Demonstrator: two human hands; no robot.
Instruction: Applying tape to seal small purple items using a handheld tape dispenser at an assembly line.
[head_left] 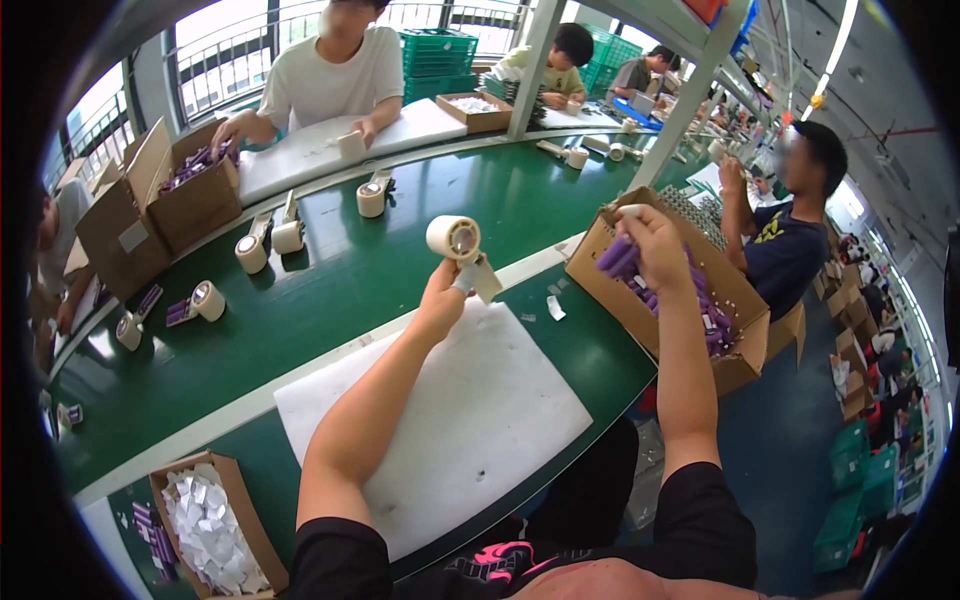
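So the left hand (440, 300) was closed around the lower part of a cream roll (453, 238), holding it up just past the far edge of a white mat (480, 420), with a pale flap (487, 280) sticking out under the roll on the right. The right hand (655, 245) was over a cardboard box (605, 295) on the right, fingers curled and gripping a purple piece (618, 258), maybe more than one, couldn't tell. There was also something small and white by its fingertips, too small to make out. The box had loads more purple parts in it. The mat lay on a green desk (615, 350), with a few white scraps (556, 308) between it and the box. Down at the lower left sat a second carton (257, 535) full of white bits (205, 515), with some purple sticks (150, 540) just beside it. Past the desk ran a green belt (330, 290) with more rolls scattered along it, and across from that a co-worker (335, 80) in a white shirt had one hand at another box of purple parts.
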